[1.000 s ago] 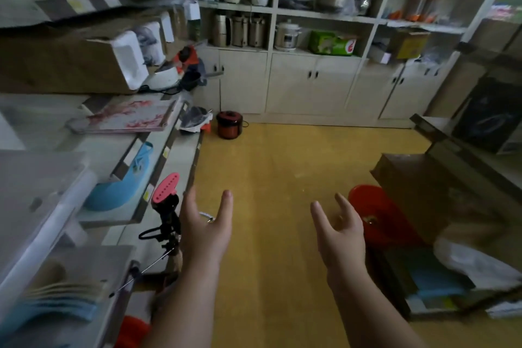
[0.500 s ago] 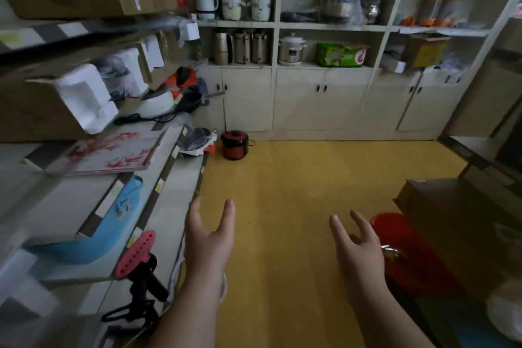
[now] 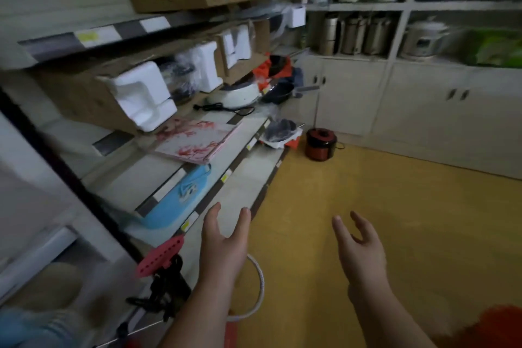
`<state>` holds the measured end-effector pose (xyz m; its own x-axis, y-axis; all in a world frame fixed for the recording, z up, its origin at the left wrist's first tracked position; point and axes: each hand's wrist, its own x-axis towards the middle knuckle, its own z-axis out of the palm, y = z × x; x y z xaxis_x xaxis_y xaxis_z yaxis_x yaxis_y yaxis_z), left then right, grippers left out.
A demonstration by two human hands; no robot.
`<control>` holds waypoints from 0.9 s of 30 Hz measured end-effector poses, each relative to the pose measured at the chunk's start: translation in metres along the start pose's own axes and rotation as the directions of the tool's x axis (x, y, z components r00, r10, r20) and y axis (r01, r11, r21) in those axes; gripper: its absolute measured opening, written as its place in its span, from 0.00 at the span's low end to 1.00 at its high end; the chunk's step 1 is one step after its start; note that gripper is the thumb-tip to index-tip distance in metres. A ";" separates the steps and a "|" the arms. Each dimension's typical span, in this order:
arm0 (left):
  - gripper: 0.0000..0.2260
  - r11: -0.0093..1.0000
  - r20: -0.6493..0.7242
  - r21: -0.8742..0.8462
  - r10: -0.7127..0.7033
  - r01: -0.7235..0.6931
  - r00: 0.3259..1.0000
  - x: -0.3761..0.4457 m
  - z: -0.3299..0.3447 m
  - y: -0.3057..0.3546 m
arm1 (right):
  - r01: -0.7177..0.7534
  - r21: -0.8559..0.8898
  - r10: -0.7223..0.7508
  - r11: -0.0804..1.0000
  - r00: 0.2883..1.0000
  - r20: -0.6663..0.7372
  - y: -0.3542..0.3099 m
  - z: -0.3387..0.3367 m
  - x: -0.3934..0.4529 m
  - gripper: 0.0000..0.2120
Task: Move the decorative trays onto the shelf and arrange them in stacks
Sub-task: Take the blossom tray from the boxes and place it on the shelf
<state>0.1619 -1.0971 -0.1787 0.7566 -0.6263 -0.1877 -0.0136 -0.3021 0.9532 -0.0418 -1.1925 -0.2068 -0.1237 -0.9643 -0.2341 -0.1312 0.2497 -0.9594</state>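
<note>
I see a yellow floor [image 3: 395, 220]; white cabinets [image 3: 423, 104] line the far wall; metal shelving [image 3: 158, 178] stands left; dim light.

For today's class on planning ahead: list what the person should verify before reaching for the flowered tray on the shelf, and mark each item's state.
1. Left hand free, holding nothing: ok.
2. Right hand free, holding nothing: ok.
3. Flowered tray in view on the shelf: ok.
4. Nothing lying on the tray: ok.
5. More trays stacked under it: cannot tell.
6. Blue tub below stays clear of the reach: cannot tell.
</note>
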 end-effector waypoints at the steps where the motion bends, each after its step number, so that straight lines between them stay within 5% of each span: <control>1: 0.34 1.000 -0.024 0.000 -0.021 0.021 0.999 0.004 -0.001 -0.002 | -0.003 0.001 0.003 1.000 1.000 0.025 -0.001 0.008 0.006 0.30; 14: 0.34 0.953 -0.251 -0.250 -0.234 0.171 0.939 0.156 0.012 0.010 | 0.038 -0.146 0.008 0.988 0.953 0.304 -0.043 0.140 0.105 0.24; 20: 0.34 0.916 -0.216 -0.349 -0.284 0.198 0.934 0.243 0.032 0.031 | 0.153 -0.275 -0.046 0.949 0.933 0.358 -0.089 0.203 0.163 0.27; 27: 0.31 0.854 -0.182 -0.426 -0.403 0.298 0.897 0.310 0.054 0.043 | 0.112 -0.254 -0.012 0.961 0.931 0.365 -0.112 0.266 0.202 0.26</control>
<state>0.3609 -1.3432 -0.2090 0.8030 -0.3089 -0.5096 0.4921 -0.1386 0.8594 0.2093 -1.4390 -0.1889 0.2459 -0.9326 -0.2642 -0.3900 0.1543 -0.9078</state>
